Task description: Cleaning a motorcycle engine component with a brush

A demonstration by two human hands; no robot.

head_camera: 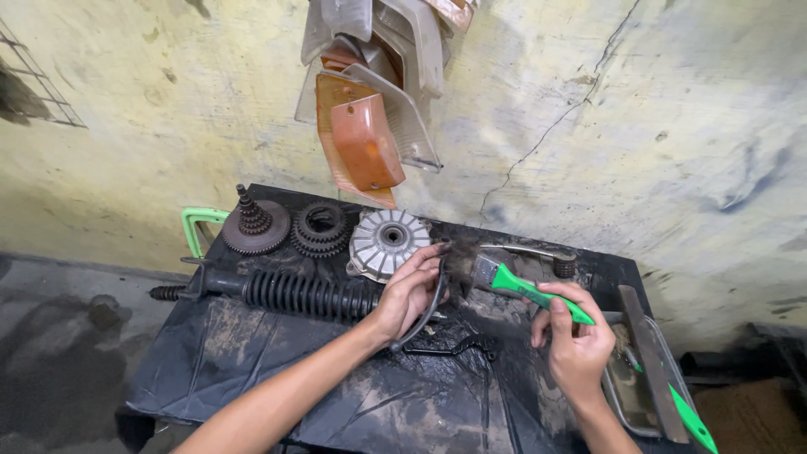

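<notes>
My left hand (407, 294) grips a thin curved black metal part (430, 304) over the middle of a small table covered in black plastic sheet (244, 353). My right hand (576, 345) holds a paintbrush with a green handle (538, 294). Its dark bristles (462, 262) touch the upper end of the curved part. A bent black rod (458, 346) lies on the sheet just below my left hand.
At the table's back stand a toothed gear with a shaft (255, 227), a ring gear (320, 229) and a finned silver hub (387, 242). A black ribbed shock absorber (303, 294) lies across the left. A metal tray (639, 395) with a flat bar and a green-handled tool sits right. Orange lenses (363, 143) hang on the wall.
</notes>
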